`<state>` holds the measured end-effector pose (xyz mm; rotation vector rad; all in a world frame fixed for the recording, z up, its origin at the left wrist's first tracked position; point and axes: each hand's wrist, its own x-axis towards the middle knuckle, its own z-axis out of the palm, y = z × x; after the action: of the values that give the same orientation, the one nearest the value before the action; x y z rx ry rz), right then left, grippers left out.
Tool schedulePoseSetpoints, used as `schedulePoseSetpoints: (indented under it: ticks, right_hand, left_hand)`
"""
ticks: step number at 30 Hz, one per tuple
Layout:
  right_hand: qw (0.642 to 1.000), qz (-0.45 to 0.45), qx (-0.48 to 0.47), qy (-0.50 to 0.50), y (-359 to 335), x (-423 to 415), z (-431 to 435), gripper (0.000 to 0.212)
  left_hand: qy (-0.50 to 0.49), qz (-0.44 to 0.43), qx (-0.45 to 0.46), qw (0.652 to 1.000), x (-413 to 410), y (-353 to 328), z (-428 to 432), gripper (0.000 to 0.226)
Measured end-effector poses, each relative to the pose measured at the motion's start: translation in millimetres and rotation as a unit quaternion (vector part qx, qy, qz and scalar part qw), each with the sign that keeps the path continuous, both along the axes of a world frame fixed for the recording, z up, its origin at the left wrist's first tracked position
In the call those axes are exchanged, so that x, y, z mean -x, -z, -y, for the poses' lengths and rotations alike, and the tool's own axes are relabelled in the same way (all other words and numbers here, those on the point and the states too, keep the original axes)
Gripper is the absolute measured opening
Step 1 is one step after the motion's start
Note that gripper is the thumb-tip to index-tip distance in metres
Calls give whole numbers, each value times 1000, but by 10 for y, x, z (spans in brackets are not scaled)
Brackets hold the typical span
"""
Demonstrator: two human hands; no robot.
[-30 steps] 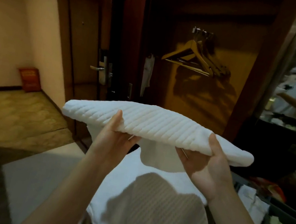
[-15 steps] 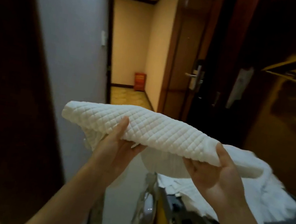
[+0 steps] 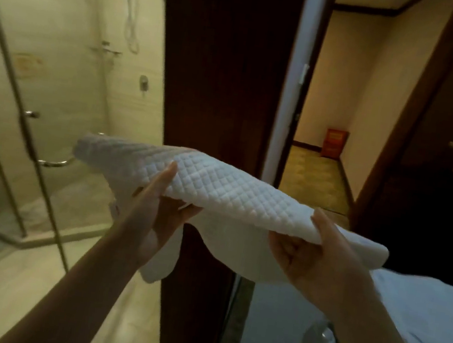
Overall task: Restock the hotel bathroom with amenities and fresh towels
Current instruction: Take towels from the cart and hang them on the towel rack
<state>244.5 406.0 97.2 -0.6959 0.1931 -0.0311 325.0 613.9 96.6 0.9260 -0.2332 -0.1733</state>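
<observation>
Gripping with left hand [image 3: 153, 219] and right hand [image 3: 314, 261], thumbs on top and fingers curled beneath, a folded white quilted cotton towel [image 3: 222, 188] in mid-air before the dark wooden door frame [image 3: 220, 67], short of the glass-walled shower stall [image 3: 22, 111] beyond; judged early, placing in the bathroom not yet done.

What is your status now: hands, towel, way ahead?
Left hand and right hand hold the towel, thumbs on top. Towel folded, loose part hanging below. Dark wood panel right ahead, shower glass at left.
</observation>
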Motion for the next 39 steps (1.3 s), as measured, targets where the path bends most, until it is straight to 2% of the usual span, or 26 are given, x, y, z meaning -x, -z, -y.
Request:
schedulePoseSetpoints:
  ticks: [3, 6, 7, 10, 19, 27, 32, 35, 39]
  right_hand:
    - [998, 6, 10, -65, -56, -315, -408, 40]
    - [993, 8, 27, -112, -112, -689, -852, 46]
    - [992, 8, 33, -120, -124, -827, -1010, 47]
    - [990, 2, 13, -138, -108, -1252, -1504, 47]
    - [989, -43, -66, -124, -5, -2383, -2707, 39]
    - [992, -76, -79, -64, 114, -3271, -3057, 36]
    - [996, -61, -63, 22, 317, -4064, -3060, 30]
    - [997, -47, -49, 45, 470, -4630, -2960, 27]
    - [997, -54, -25, 51, 613, -5362, -2763, 27]
  left_hand:
    - [-8, 13, -1, 1000, -253, -49, -506, 56]
    - [-12, 34, -3, 999, -524, -100, -1015, 72]
    - [-12, 34, 0, 999, -621, -109, -1181, 72]
    - [-31, 37, -14, 999, -938, -89, -1681, 46]
    - [-83, -25, -16, 996, -1834, -44, -2821, 37]
    - [-71, -47, 14, 996, -2731, 51, -3100, 50]
    - [-50, -62, 3, 997, -3497, 202, -2936, 51]
    - [-57, -63, -28, 996, -4070, 276, -2805, 61]
    - [-70, -61, -107, 990, -4843, 315, -2632, 57]
